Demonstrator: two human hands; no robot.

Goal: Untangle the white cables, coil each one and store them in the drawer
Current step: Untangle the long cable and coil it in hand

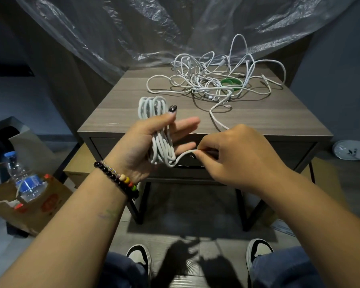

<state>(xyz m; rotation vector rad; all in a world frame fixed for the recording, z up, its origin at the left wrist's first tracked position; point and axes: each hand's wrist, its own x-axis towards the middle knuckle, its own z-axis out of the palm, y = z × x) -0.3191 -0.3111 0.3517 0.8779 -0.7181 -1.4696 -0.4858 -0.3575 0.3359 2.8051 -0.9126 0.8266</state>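
My left hand [146,142], palm up, holds a coiled white cable [154,121] with the thumb pressed across the loops. From the coil's lower end a free stretch of the same cable runs to my right hand [235,156], which pinches it between thumb and fingertips. The cable continues from my right hand up onto the table into a tangled pile of white cables [212,77] at the back of the top. The drawer [291,150] under the table top is closed, partly hidden by my hands.
A green band [231,82] lies inside the tangle. Clear plastic sheeting [154,28] hangs behind the dark wood table [133,96]. A paper bag with a water bottle [23,179] stands on the floor at left. My shoes [139,256] are below the table.
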